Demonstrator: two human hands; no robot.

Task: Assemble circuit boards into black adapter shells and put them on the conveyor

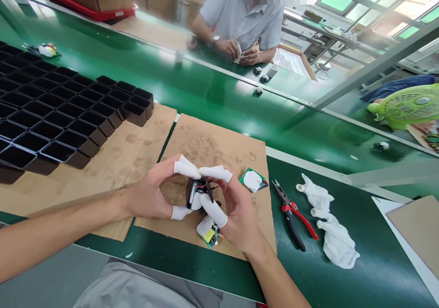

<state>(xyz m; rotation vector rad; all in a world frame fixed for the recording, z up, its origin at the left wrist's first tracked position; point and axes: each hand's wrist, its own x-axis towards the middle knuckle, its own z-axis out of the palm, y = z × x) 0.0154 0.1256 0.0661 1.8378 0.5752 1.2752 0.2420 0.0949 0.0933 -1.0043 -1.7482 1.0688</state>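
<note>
Both hands wear white finger cots on thumb and fingertips. My left hand (pixel 149 191) is closed around the left side of a small black plastic housing (pixel 189 194) with electronic parts and wires inside. From the other side, my right hand (pixel 240 209) grips the same housing, its thumb at the front and a finger over the top. Just below them lies a small circuit board (pixel 210 234) with a white pad and a yellow part. Another green circuit board (pixel 253 180) with a white round patch rests on the cardboard (pixel 219 138), right of my right hand.
Red-and-black pliers (pixel 291 214) and crumpled white gloves (pixel 338 244) lie at the right. Rows of black open boxes (pixel 82 129) stand at the left. Across the green bench (pixel 219 99) a co-worker (pixel 245 19) handles a small part. A green fan (pixel 411 102) stands far right.
</note>
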